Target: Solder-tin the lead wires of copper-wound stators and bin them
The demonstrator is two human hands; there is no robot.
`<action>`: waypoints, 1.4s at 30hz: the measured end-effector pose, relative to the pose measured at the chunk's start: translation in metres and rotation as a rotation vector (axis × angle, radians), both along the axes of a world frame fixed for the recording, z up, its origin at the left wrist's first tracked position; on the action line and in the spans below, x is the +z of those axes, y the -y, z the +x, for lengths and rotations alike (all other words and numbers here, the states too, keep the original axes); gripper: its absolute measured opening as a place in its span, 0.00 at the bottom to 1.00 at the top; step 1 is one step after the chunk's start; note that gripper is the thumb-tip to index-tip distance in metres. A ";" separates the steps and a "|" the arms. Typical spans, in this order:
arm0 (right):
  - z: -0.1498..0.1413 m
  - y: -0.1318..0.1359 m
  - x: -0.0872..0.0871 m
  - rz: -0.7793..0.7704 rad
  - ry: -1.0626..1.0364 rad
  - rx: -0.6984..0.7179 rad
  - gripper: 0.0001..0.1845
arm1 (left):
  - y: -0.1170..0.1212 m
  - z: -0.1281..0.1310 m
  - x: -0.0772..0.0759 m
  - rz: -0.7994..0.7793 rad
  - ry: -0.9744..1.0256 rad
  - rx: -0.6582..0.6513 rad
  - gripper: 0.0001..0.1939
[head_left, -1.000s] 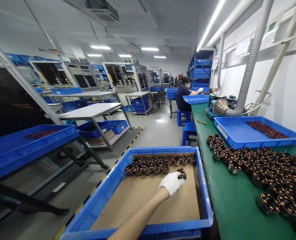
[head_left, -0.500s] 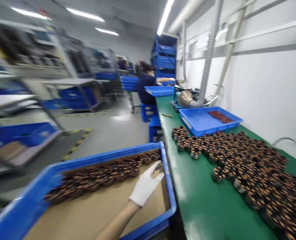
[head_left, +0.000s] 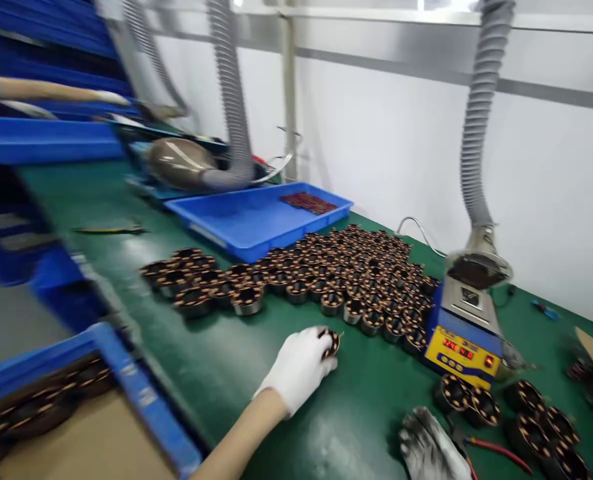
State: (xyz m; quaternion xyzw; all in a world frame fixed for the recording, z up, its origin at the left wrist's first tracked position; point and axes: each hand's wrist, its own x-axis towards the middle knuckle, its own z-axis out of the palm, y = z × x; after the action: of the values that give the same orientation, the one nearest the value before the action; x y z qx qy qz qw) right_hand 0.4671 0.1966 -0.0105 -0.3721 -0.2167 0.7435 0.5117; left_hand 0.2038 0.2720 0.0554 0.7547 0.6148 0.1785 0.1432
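Observation:
My left hand [head_left: 300, 368], in a white glove, rests on the green bench [head_left: 216, 373] with its fingers closed round a small copper-wound stator [head_left: 331, 341]. Just beyond it lies a large cluster of the same stators [head_left: 346, 280]. My right hand [head_left: 429, 448], in a greyish glove, shows at the bottom edge beside a red-handled tool [head_left: 496, 451]; its fingers are blurred. Two stators [head_left: 467, 399] lie just above it.
A yellow and blue soldering station [head_left: 463, 333] stands right of the cluster under a grey extraction hose [head_left: 479, 120]. A blue tray [head_left: 249, 217] holds small red parts at the back. A blue crate [head_left: 126, 380] with stators on cardboard sits at lower left.
The view has swung right from the crate to the bench. My left hand left the crate and now grips a stator on the green bench. My right hand has come into view.

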 end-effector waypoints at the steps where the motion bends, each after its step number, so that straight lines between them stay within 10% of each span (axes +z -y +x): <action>1: -0.004 0.003 0.003 0.028 -0.027 -0.083 0.15 | 0.007 0.007 0.002 -0.036 0.027 -0.128 0.04; 7: -0.023 0.008 0.019 0.090 -0.136 -0.022 0.29 | 0.016 0.083 0.015 -0.416 0.490 -0.693 0.10; 13: -0.011 0.008 0.029 -0.043 -0.280 -0.092 0.18 | 0.009 0.119 -0.008 -0.372 0.620 -0.671 0.48; 19: -0.018 0.002 0.032 -0.006 -0.297 -0.048 0.15 | 0.010 0.117 -0.017 -0.530 0.967 -0.442 0.15; 24: -0.016 0.003 0.035 -0.011 -0.281 0.040 0.20 | -0.002 0.112 -0.020 -0.533 1.129 -0.170 0.24; 31: -0.021 0.002 0.023 -0.003 -0.294 -0.094 0.12 | 0.012 0.124 -0.020 -0.729 1.218 -0.216 0.21; 38: -0.017 0.001 0.033 -0.115 -0.374 0.028 0.22 | 0.004 0.124 -0.032 -0.550 1.539 0.068 0.29; 42: -0.014 -0.004 0.039 -0.144 -0.437 0.022 0.26 | 0.006 0.118 -0.031 -0.706 1.357 -0.251 0.36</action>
State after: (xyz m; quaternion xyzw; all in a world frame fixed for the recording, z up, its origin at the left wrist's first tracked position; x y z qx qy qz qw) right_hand 0.4532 0.2009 0.0287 -0.2352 -0.0511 0.8254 0.5107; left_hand 0.3217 0.2663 0.0244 0.4539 0.3230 0.3778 0.7395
